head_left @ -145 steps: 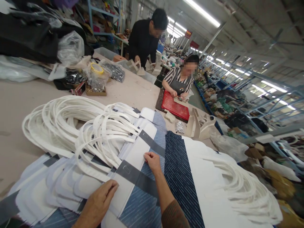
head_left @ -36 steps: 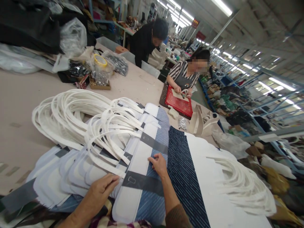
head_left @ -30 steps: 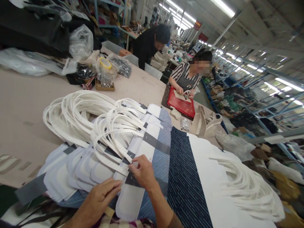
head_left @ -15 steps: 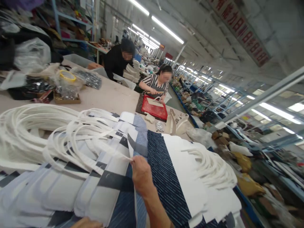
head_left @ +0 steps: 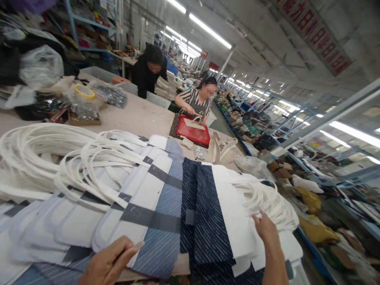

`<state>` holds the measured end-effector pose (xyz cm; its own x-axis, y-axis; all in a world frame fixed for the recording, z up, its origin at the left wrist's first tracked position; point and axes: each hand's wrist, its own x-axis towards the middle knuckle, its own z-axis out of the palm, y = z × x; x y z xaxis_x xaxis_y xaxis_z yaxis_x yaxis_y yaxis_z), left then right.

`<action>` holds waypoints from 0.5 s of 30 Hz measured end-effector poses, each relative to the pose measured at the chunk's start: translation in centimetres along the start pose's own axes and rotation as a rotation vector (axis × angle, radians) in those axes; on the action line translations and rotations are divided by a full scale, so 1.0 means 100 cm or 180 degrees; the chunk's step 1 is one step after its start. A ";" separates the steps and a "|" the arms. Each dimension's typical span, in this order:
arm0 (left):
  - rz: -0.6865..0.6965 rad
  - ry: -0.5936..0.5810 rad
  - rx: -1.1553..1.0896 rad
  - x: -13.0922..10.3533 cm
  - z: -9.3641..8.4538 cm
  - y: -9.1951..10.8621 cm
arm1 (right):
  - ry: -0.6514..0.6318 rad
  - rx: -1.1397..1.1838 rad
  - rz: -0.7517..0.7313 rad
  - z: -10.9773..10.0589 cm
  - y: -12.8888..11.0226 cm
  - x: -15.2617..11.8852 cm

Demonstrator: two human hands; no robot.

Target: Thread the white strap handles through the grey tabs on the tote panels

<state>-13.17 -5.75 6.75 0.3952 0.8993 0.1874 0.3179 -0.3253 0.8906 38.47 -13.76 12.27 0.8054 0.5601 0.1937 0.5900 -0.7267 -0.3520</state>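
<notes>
My left hand (head_left: 111,259) is at the bottom, over the edge of the light blue striped fabric panels (head_left: 163,202); its thumb and fingers pinch a small pale piece I cannot make out. My right hand (head_left: 265,227) is at the right, fingers closed at the white straps (head_left: 277,202) lying on white panels (head_left: 234,213). Dark navy patterned panels (head_left: 209,213) lie between the hands. Looped white straps (head_left: 97,170) rest on the overlapping panels at the left, which have dark grey strips across them.
Beyond the panels, a person in a striped top works at a red board (head_left: 192,130) on the table (head_left: 142,114). Another person in black bends further back. Bagged hardware and yellow tape (head_left: 84,92) lie back left. Shelving and bundles line the right.
My right hand has moved right, from the light blue panel to the white straps. My left hand has risen further into view. A dark patterned panel now lies folded or shifted in the middle.
</notes>
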 end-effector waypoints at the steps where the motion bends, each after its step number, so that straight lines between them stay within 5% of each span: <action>1: 0.0202 0.0069 0.0078 0.003 -0.002 0.004 | -0.0020 -0.0244 0.0079 0.003 0.001 -0.007; 3: 0.0561 0.0093 0.0319 0.009 -0.005 0.008 | -0.0220 -0.0072 0.0008 0.011 -0.020 -0.034; 5: 0.0807 0.0069 0.0608 0.011 -0.006 0.007 | -0.0610 0.0742 -0.0446 0.022 -0.064 -0.075; 9: 0.1099 -0.0031 0.1170 0.009 -0.010 0.002 | -0.1833 0.2032 -0.2226 0.038 -0.170 -0.169; 12: 0.1264 -0.0008 0.1474 0.007 -0.015 0.003 | -0.1978 0.2018 -0.3314 0.046 -0.218 -0.215; 15: 0.1377 0.0054 0.1568 0.007 -0.021 0.004 | -0.1867 0.1776 -0.3865 0.055 -0.236 -0.233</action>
<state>-14.57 -4.69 8.11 0.5636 0.6605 0.4961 0.4926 -0.7508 0.4400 5.48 -7.54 11.02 -0.3808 0.8816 0.2790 0.6682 0.4709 -0.5760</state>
